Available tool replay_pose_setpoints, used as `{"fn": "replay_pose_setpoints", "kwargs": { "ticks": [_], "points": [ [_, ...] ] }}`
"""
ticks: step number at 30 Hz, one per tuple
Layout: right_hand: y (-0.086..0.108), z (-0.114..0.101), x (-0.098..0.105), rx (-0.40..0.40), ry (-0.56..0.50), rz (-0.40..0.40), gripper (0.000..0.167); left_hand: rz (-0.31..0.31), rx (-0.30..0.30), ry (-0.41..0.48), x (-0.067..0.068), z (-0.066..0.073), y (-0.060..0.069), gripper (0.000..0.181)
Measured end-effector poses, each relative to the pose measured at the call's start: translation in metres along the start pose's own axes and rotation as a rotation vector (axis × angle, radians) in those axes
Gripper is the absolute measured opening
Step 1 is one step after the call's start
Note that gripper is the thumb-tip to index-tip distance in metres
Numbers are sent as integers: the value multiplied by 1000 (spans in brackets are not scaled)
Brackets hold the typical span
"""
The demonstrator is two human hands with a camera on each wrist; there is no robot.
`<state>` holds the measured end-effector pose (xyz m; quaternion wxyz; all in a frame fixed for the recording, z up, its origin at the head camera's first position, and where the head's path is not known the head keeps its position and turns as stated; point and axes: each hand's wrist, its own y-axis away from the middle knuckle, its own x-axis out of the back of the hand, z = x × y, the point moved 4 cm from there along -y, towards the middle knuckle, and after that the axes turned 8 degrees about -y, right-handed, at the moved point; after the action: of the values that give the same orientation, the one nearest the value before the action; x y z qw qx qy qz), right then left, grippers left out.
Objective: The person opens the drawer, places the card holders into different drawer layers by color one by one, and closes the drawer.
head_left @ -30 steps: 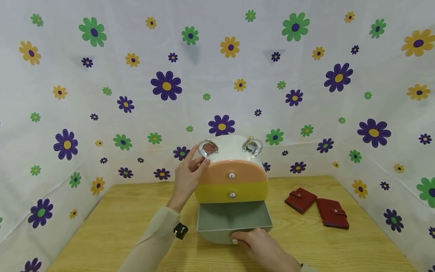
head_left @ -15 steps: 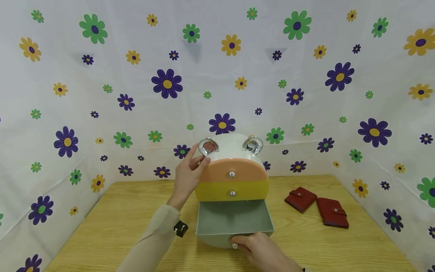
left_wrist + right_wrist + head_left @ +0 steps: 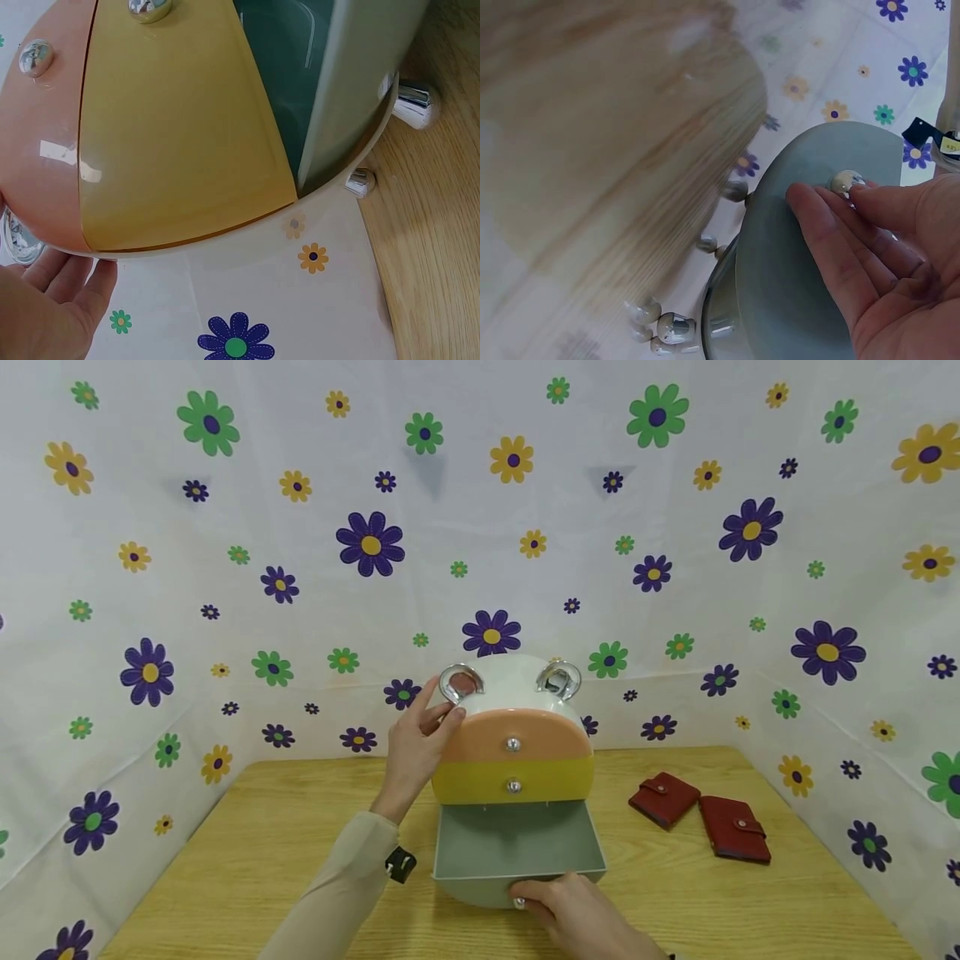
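A small rounded chest of drawers [image 3: 512, 760] stands in the middle of the table, with a white top and two silver ring-shaped ears. Its orange drawer [image 3: 480, 739] and yellow drawer [image 3: 472, 782] are closed, while the grey-green bottom drawer [image 3: 517, 843] is pulled out and looks bare inside. My left hand [image 3: 412, 752] rests against the chest's upper left side by the ear [image 3: 461, 683]. In the right wrist view, my right hand [image 3: 900, 255] pinches the silver knob [image 3: 846, 182] of the bottom drawer between thumb and fingers.
Two dark red snap wallets, a left wallet [image 3: 663, 800] and a right wallet [image 3: 733, 829], lie on the wooden table [image 3: 292, 835] right of the chest. White flower-print cloth [image 3: 465, 510] surrounds the table at the back and sides. Silver feet [image 3: 416, 103] support the chest.
The bottom drawer has come slightly farther out toward me, with my right hand still on its knob. My left hand has stayed at the chest's side. The wallets lie as before.
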<state>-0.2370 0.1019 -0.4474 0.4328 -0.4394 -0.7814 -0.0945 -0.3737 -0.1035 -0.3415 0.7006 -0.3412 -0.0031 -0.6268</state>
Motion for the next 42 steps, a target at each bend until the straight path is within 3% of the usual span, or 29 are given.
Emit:
{"fn": "replay_pose_setpoints", "kwargs": {
  "ticks": [6, 9, 12, 16, 20, 22, 26, 29, 37, 42],
  "points": [
    [1, 1, 2, -11, -14, -18, 18, -3, 2, -8, -1, 0, 0, 67],
    [2, 2, 6, -42, -86, -37, 19, 1, 10, -8, 0, -1, 0, 68],
    [3, 0, 17, -41, -166, 9, 19, 5, 21, -9, 0, -2, 0, 68],
    [5, -2, 37, -25, -212, 123, 17, 6, 35, -14, 0, -3, 3, 68],
    [8, 4, 55, -104, -266, 244, 19, 2, 44, -16, -1, -4, 5, 68],
    [10, 10, 65, -119, -289, 349, 17, 2, 41, -14, -1, -4, 4, 68],
    [15, 29, 88, -135, -244, 582, 10, 5, 39, -12, -2, -4, 1, 68],
    [22, 47, 101, -221, -183, 671, 8, 0, 35, -12, -2, -2, -1, 68],
    [34, 85, 124, -391, -67, 657, 17, 19, 11, -10, 2, 1, -3, 67],
    [45, 108, 131, -519, -24, 580, 34, 2, 36, -9, 0, 0, -2, 67]
  ]
}}
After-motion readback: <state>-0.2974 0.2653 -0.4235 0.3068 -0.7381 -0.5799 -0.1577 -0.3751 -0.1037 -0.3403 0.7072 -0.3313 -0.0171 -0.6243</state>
